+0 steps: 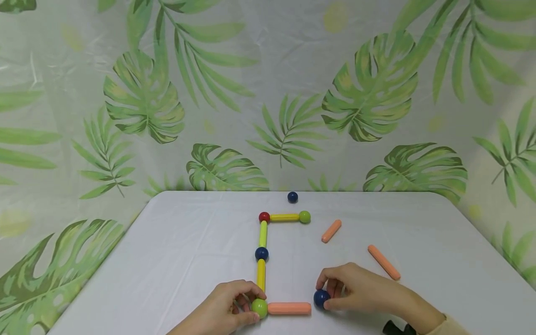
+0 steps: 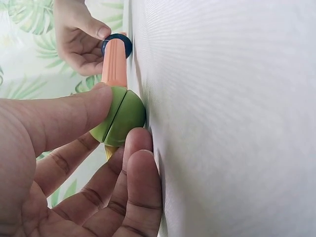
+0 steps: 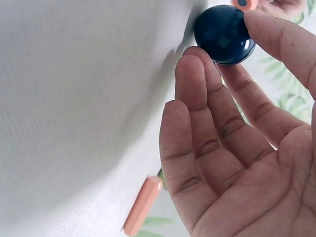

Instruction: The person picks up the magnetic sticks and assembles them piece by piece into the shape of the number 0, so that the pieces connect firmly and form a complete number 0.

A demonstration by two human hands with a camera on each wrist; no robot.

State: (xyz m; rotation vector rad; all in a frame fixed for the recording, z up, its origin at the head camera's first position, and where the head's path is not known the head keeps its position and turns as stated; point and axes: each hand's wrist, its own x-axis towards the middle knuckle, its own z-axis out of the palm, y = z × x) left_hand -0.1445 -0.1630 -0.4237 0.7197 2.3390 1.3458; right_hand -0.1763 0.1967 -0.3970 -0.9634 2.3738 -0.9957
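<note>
My left hand [image 1: 228,304] pinches a green ball [image 1: 259,308] at the near end of a joined chain of balls and sticks. From that ball an orange stick [image 1: 289,308] points right and a yellow stick [image 1: 261,274] runs away from me. Between thumb and fingers, my right hand [image 1: 356,293] holds a dark blue ball [image 1: 321,298], a small gap from the orange stick's free end in the head view. Further up the chain come another blue ball [image 1: 261,253], a lime stick [image 1: 263,234], a red ball [image 1: 264,217], a second yellow stick [image 1: 284,217] and a second green ball [image 1: 304,217].
Two loose orange sticks lie to the right, a shorter-looking one [image 1: 331,231] and one [image 1: 384,262] beyond my right hand. A loose blue ball [image 1: 292,197] sits by the far edge of the white table [image 1: 188,251]. A black object [image 1: 398,328] shows beneath my right wrist.
</note>
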